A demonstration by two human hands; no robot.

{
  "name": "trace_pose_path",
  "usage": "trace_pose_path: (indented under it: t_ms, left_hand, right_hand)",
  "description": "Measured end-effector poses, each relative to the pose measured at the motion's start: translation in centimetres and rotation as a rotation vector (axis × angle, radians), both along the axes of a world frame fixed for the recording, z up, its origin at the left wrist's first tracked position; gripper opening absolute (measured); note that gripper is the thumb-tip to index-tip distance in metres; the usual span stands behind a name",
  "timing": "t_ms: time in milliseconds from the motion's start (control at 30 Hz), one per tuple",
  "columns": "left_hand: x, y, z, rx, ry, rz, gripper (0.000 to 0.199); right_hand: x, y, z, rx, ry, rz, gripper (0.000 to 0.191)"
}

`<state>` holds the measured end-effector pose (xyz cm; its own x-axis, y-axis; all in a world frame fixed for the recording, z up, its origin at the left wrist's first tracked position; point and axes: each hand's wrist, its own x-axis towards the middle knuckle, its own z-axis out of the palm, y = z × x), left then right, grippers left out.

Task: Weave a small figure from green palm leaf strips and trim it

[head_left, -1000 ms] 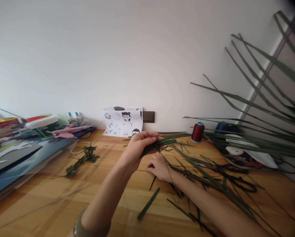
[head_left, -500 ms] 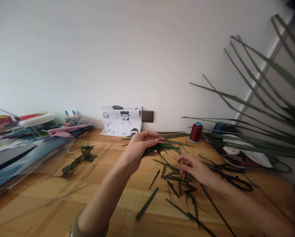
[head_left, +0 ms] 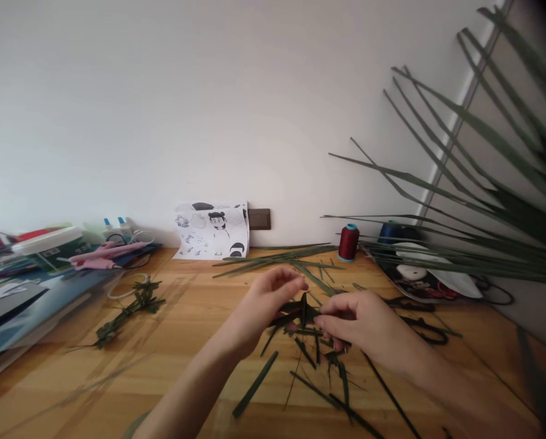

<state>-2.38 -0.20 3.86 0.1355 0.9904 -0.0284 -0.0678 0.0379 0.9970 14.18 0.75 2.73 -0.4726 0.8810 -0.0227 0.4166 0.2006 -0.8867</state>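
Observation:
Between my hands is a small folded piece of dark green leaf strips, with one strip standing up from it. My left hand is closed around its left side, the thumb and index finger on top. My right hand pinches its right end between thumb and fingers. Parts of the leaf piece are hidden behind the fingers. Beneath and in front of both hands, loose cut leaf strips lie scattered on the wooden table.
A plaited leaf figure lies at the left, near a pink glue gun and a white-lidded tub. Printed drawings lean on the wall. A dark red thread spool stands behind my right hand. Long palm leaves reach in from the right.
Both hands have come together lower over the scattered strips. My right hand, apart from the leaf piece before, now grips its right end. The camera view has shifted slightly right.

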Motion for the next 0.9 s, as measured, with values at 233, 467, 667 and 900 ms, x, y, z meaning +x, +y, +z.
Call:
trace_pose_path:
  t_ms: [233, 467, 667, 900]
  left_hand:
    - [0.3, 1.5, -2.3, -0.152, -0.397, 0.216, 0.022]
    - [3.6, -0.2, -3.3, -0.053, -0.436, -0.083, 0.018]
    - [2.4, 0.1, -2.8, -0.089, -0.497, 0.198, 0.004]
    - [0.9, 1.6, -2.7, -0.118, -0.582, 0.418, 0.011]
  right_hand:
    - [0.5, 0.8, 0.2, -0.142, 0.392, -0.18, 0.015]
    - [-0.6, 0.1, -1.2, -0.106, 0.519, -0.214, 0.018]
    - [0.4, 0.7, -1.5, 0.029, 0.412, -0.119, 0.019]
    - [2.6, 0.8, -1.4, 0.057, 0.216, 0.002, 0.018]
